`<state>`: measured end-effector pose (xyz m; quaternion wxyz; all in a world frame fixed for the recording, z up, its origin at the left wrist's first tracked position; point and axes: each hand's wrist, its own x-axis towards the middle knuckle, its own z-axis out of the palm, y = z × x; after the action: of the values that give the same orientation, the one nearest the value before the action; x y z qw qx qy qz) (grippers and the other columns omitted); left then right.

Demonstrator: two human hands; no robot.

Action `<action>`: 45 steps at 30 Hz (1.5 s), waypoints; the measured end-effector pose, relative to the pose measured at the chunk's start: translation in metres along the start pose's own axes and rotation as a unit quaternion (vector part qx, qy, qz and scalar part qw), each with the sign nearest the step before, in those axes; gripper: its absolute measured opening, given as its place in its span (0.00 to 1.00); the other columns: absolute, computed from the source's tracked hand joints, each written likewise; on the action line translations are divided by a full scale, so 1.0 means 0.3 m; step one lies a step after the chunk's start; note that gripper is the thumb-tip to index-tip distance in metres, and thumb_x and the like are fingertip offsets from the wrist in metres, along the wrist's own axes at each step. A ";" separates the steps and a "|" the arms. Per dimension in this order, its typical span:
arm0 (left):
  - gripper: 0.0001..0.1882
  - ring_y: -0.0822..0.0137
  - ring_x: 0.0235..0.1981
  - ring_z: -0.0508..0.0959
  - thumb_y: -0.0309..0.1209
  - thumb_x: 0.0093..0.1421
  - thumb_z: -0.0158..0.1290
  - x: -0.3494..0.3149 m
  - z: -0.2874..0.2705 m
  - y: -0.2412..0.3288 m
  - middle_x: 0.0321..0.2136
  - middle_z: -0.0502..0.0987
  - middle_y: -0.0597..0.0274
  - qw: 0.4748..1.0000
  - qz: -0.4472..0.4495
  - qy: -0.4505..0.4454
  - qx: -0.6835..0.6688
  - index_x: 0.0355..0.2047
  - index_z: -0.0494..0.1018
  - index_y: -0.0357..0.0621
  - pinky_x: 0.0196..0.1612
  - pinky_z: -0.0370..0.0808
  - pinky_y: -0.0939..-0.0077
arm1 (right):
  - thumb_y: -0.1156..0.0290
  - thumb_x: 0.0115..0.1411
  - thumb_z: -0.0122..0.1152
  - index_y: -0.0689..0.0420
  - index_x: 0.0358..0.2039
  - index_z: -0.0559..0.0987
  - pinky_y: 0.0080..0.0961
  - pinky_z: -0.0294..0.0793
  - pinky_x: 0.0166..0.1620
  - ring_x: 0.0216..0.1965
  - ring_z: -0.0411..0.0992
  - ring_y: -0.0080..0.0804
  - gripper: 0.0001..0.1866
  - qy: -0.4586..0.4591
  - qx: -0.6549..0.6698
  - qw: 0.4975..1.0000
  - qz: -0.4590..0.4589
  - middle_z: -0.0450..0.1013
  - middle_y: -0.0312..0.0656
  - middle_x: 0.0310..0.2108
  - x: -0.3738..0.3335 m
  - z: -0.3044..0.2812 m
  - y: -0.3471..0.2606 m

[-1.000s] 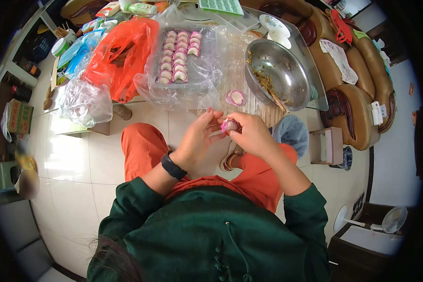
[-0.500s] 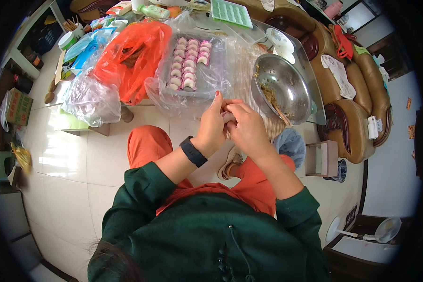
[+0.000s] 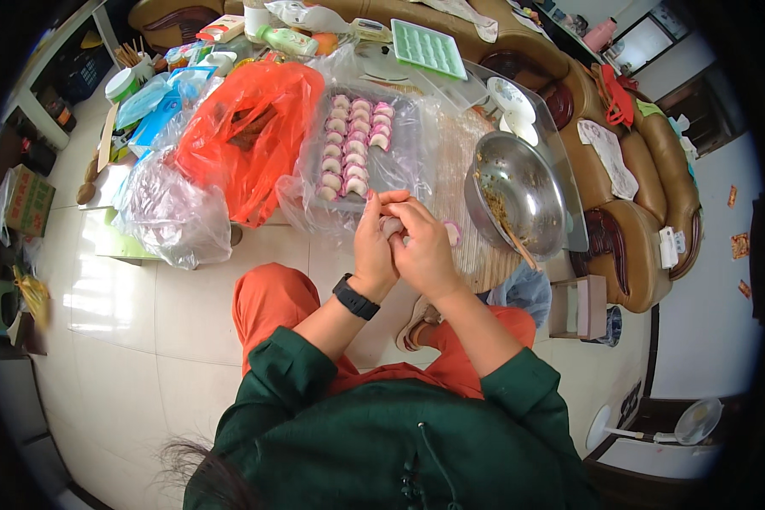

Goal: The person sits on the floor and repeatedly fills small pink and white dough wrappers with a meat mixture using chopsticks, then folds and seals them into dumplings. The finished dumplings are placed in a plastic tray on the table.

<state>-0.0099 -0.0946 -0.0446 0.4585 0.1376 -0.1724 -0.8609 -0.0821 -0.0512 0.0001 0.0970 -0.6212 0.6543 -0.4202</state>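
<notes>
Close together over the table's near edge, my two hands pinch a pale dumpling [image 3: 390,227], partly hidden by the fingers. My left hand [image 3: 374,249], with a black watch at the wrist, closes on it from the left. The fingers of my right hand [image 3: 425,253] curl over it from the other side. Just beyond them lies a plastic-lined tray [image 3: 406,174] with rows of white-and-pink dumplings [image 3: 355,147]. A round pink-edged wrapper [image 3: 453,234] rests on the wooden board [image 3: 457,161], beside my right hand. Further right, a steel bowl [image 3: 542,191] holds some filling [image 3: 495,202] and a wooden utensil [image 3: 517,242].
Left of the tray sit a red plastic bag [image 3: 263,110] and a clear plastic bag [image 3: 178,217]. White dishes [image 3: 518,119] and a green-and-white tray [image 3: 429,49] stand at the back. Brown sofas [image 3: 646,170] border the table; a small stool [image 3: 580,306] is at right.
The view has shifted slightly, and the table things appear a little lower. My hands stay closed on the dumpling and are nearer the tray. The pink-edged wrapper now shows beside my right hand.
</notes>
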 end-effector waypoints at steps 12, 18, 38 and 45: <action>0.22 0.66 0.46 0.72 0.44 0.68 0.38 0.087 -0.107 0.270 0.44 0.73 0.58 0.980 0.166 0.017 0.106 0.47 0.69 0.37 0.51 0.68 0.70 | 0.73 0.45 0.65 0.59 0.32 0.81 0.27 0.74 0.34 0.27 0.76 0.32 0.11 -0.021 -0.129 0.979 0.153 0.78 0.44 0.26 0.403 0.132 0.362; 0.22 0.67 0.42 0.73 0.45 0.68 0.38 0.104 -0.123 0.295 0.40 0.74 0.58 0.985 0.154 0.017 0.078 0.45 0.70 0.37 0.46 0.70 0.73 | 0.70 0.44 0.66 0.59 0.30 0.81 0.34 0.75 0.37 0.31 0.77 0.43 0.11 -0.011 -0.223 0.960 0.167 0.78 0.49 0.28 0.431 0.235 0.453; 0.22 0.66 0.41 0.73 0.45 0.68 0.39 0.110 -0.144 0.292 0.38 0.74 0.57 0.987 0.143 -0.007 0.067 0.44 0.69 0.36 0.46 0.69 0.72 | 0.78 0.53 0.56 0.62 0.42 0.76 0.30 0.73 0.41 0.36 0.75 0.37 0.14 0.073 -0.058 0.987 0.128 0.74 0.49 0.38 0.146 -0.061 0.253; 0.20 0.68 0.38 0.73 0.42 0.68 0.40 0.065 -0.101 0.212 0.37 0.74 0.58 0.988 0.115 -0.033 0.094 0.44 0.70 0.35 0.44 0.70 0.74 | 0.77 0.56 0.54 0.66 0.50 0.69 0.41 0.65 0.54 0.50 0.65 0.54 0.20 0.026 -0.234 0.967 0.096 0.68 0.56 0.48 -0.220 -0.121 0.389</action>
<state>0.0387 -0.1492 -0.0467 0.5337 0.1313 -0.2823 -0.7862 -0.1772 0.0088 -0.0816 -0.0279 -0.5496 0.7933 -0.2604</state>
